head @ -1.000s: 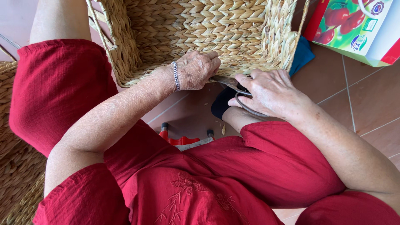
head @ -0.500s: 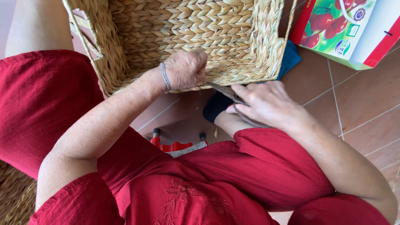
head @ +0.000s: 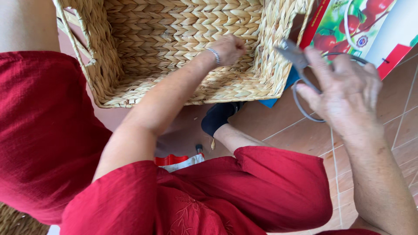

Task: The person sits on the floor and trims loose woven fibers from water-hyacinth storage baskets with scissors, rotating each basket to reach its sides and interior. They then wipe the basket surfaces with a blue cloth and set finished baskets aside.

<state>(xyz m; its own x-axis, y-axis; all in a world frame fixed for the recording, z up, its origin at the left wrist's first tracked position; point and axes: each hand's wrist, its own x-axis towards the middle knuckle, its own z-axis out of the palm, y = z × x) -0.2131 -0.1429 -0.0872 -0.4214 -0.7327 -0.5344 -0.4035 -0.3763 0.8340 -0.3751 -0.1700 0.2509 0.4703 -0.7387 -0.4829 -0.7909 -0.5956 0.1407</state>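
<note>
A large woven straw basket [head: 143, 65] stands tilted between my knees, its opening toward me. My left hand [head: 228, 47], with a silver bracelet at the wrist, reaches inside and is closed against the woven inner wall near the right corner. My right hand [head: 344, 91] is raised to the right of the basket, clear of it, and grips a pair of grey metal scissors [head: 300, 65] with looped handles, blades pointing up and left toward the basket's rim.
A cardboard box printed with red fruit [head: 348, 26] lies behind the basket at the upper right on the brown tiled floor [head: 405, 126]. My legs in red cloth [head: 270, 187] fill the foreground. A red and white object [head: 178, 161] lies on the floor below.
My right hand has lifted the scissors away from the basket's lower edge, up and to the right. My left hand has gone deeper into the basket. The view has moved closer.
</note>
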